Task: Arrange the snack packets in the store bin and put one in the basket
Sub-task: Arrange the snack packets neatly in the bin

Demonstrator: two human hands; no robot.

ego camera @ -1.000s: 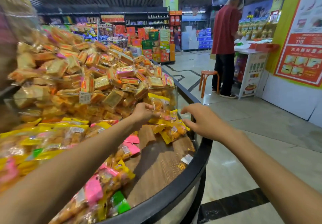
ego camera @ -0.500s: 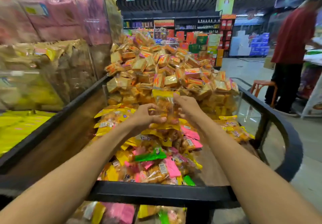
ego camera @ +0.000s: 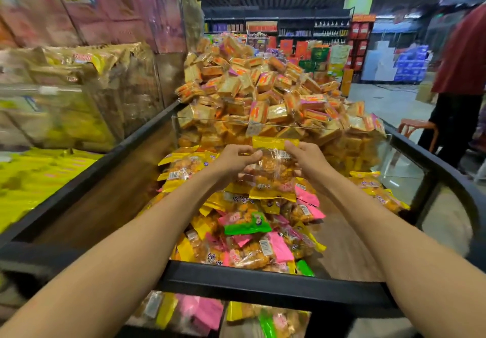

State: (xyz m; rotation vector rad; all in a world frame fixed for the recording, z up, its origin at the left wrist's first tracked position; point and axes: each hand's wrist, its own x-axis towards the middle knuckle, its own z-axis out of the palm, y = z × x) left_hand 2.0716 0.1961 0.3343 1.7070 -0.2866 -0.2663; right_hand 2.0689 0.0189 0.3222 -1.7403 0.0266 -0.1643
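Note:
Both my hands hold one clear snack packet (ego camera: 273, 169) with yellow ends upright over the bin. My left hand (ego camera: 234, 161) pinches its left side and my right hand (ego camera: 306, 160) pinches its upper right corner. Below lies a heap of snack packets (ego camera: 252, 229) with yellow, pink and green ends in the black-rimmed store bin (ego camera: 263, 282). Some bare wooden bin floor shows on the right. No basket is in view.
Behind a clear divider (ego camera: 210, 122) rises a tall pile of orange and gold packets (ego camera: 265, 95). Clear bins of other snacks (ego camera: 79, 93) stand at the left. A person in a red shirt (ego camera: 462, 82) and an orange stool (ego camera: 418, 127) are at the right aisle.
The view swung left to face the bin. My right hand left the bin's rim and joined my left on the packet, which now is lifted upright over the heap.

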